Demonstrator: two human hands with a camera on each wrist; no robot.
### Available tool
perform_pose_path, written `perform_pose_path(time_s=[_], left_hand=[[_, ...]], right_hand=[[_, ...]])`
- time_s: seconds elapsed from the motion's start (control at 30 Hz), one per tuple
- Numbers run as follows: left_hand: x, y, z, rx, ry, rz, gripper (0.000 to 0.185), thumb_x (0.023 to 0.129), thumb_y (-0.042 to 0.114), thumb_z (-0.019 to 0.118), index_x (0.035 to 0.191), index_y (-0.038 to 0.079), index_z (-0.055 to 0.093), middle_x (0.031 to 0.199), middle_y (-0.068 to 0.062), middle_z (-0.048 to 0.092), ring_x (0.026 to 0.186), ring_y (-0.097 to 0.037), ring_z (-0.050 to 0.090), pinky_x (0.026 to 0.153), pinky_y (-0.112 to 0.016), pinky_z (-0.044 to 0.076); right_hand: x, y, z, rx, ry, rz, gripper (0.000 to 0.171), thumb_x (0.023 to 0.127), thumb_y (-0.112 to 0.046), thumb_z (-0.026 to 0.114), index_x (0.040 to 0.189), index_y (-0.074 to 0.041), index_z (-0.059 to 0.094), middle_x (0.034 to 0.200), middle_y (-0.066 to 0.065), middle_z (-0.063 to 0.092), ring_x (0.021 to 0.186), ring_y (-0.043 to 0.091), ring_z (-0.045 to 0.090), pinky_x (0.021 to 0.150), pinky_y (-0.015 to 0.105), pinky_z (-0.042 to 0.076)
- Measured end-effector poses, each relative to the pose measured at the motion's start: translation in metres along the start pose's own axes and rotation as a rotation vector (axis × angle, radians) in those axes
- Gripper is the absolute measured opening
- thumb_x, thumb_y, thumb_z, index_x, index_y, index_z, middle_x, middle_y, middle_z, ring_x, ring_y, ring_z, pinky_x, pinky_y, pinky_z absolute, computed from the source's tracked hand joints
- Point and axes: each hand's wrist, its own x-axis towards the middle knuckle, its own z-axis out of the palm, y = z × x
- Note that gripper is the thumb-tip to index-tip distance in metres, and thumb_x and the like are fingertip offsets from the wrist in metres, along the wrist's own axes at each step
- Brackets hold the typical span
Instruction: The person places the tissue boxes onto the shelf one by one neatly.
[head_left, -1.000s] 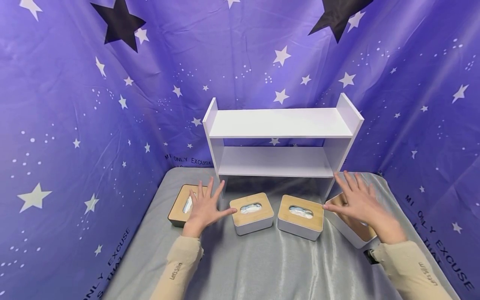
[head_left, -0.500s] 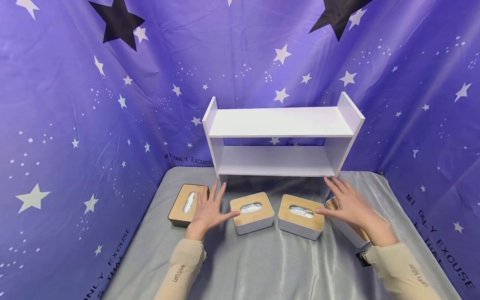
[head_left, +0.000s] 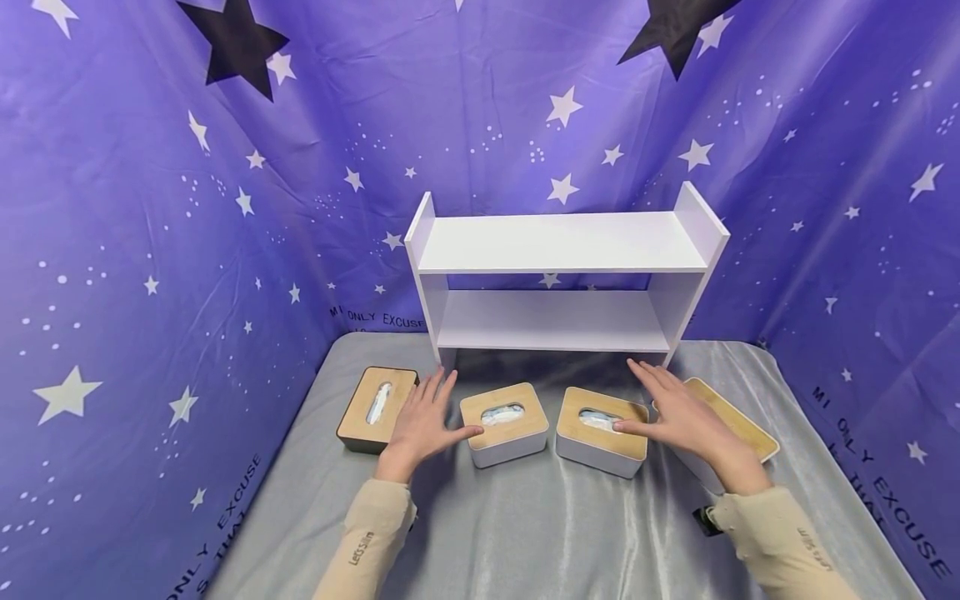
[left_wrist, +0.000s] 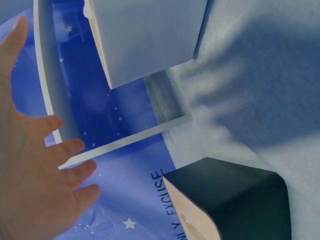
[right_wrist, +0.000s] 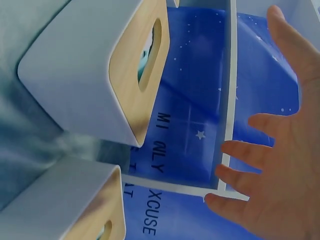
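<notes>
Several tissue boxes with wooden lids stand in a row on the cloth. My left hand (head_left: 423, 421) hovers, fingers straight and thumb spread, between the dark green tissue box (head_left: 358, 415) and a pale grey tissue box (head_left: 510, 451). Over the right part of another pale grey tissue box (head_left: 596, 456) hangs the thumb of my right hand (head_left: 686, 425). Its palm partly hides the far right tissue box (head_left: 738, 417). Both wrist views show the fingers apart from the boxes, with nothing held. Tissues show in the oval slots of the three leftmost boxes.
Behind the boxes stands a white two-tier shelf (head_left: 562, 242) with raised side panels. Grey cloth (head_left: 525, 533) covers the table. A purple star-printed curtain (head_left: 480, 108) encloses the back and both sides.
My right hand has moved left, from over the far right box towards the box beside it. The left hand has shifted slightly right, uncovering more of the dark green box. The boxes stay put.
</notes>
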Motion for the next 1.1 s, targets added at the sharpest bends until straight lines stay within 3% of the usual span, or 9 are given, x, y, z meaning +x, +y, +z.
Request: perform_pose_path(time_s=[0.23,0.57,0.8,1.1], left_hand=[[0.0,0.0,0.007,-0.018,0.024,-0.009,0.11,0.078,0.077,0.062,0.16,0.015,0.022,0.163,-0.013,0.031,0.149,-0.033,0.033,0.125,-0.049,0.029],[-0.002,0.006,0.015,-0.12,0.038,-0.058,0.109,0.078,0.074,0.066,0.159,0.015,0.024,0.162,-0.012,0.033,0.146,-0.035,0.038,0.106,-0.053,0.049],[-0.003,0.008,0.021,-0.193,0.062,-0.064,0.107,0.078,0.07,0.07,0.158,0.013,0.028,0.159,-0.015,0.036,0.145,-0.035,0.039,0.108,-0.054,0.048],[-0.007,0.007,0.035,-0.291,0.089,-0.06,0.106,0.077,0.065,0.075,0.156,0.01,0.031,0.157,-0.019,0.038,0.143,-0.037,0.041,0.114,-0.053,0.042]], right_hand=[[0.003,-0.006,0.009,0.034,-0.009,0.006,0.108,0.079,-0.064,0.072,0.157,-0.005,0.027,0.16,0.026,0.029,0.144,0.052,0.029,0.111,0.073,0.031],[0.011,-0.017,0.026,0.155,-0.001,-0.01,0.105,0.079,-0.06,0.075,0.157,-0.005,0.029,0.161,0.023,0.029,0.145,0.048,0.03,0.113,0.069,0.031],[0.015,-0.025,0.038,0.208,0.026,-0.043,0.102,0.08,-0.054,0.077,0.155,-0.003,0.031,0.16,0.022,0.031,0.144,0.048,0.031,0.112,0.068,0.034],[0.02,-0.04,0.061,0.294,0.081,-0.062,0.096,0.08,-0.047,0.08,0.154,-0.007,0.034,0.159,0.018,0.035,0.139,0.043,0.044,0.107,0.065,0.042]])
